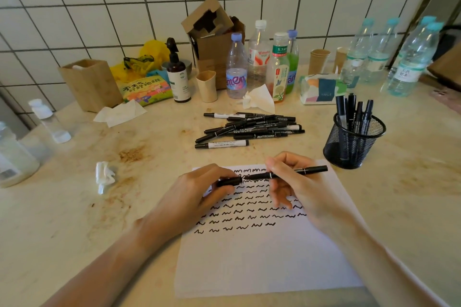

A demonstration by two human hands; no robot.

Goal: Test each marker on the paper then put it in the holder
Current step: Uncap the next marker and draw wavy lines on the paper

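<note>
Over the white paper (262, 257), which carries rows of black squiggles, my right hand (299, 192) grips a black marker (309, 171) lying sideways with its bare tip pointing left. My left hand (199, 189) pinches the marker's black cap (229, 181) just left of that tip, a small gap between them. A pile of several black markers (252, 128) lies on the table beyond the paper. The black mesh holder (354, 143) stands to the right with several markers upright in it.
Plastic bottles (236, 67), a tissue pack (321, 88), paper cups (207, 86), a pump bottle (177, 77) and cardboard boxes (91, 83) line the tiled wall. Crumpled tissues (104, 176) lie on the stained table at left. More water bottles (409, 62) stand at the far right.
</note>
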